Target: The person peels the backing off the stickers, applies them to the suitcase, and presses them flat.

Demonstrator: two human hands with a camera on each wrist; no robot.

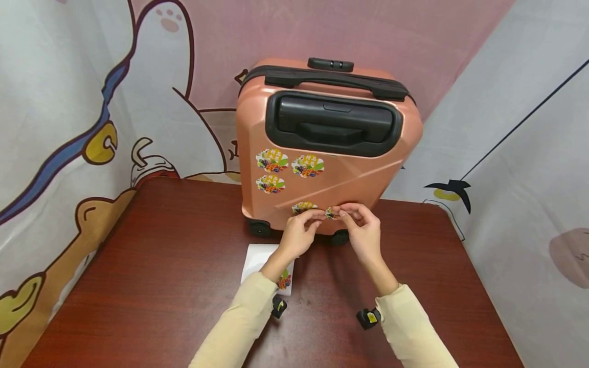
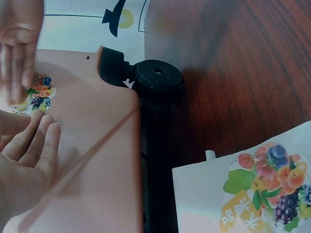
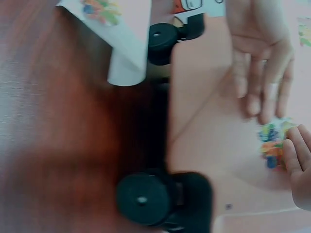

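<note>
A fruit-printed sticker is held against the lower front of a rose-gold suitcase, which stands upright. My left hand pinches the sticker's left edge between thumb and fingers. On the opposite edge, my right hand pinches it too. In the left wrist view the sticker shows between both hands' fingertips; whether it is stuck down cannot be told. Several matching stickers are on the suitcase: a sticker at upper left, others beside and below it, and a sticker partly behind my left fingers.
A white sticker sheet lies on the brown table under my left forearm, with a fruit sticker on it. Black wheels support the suitcase. A printed cloth hangs behind it.
</note>
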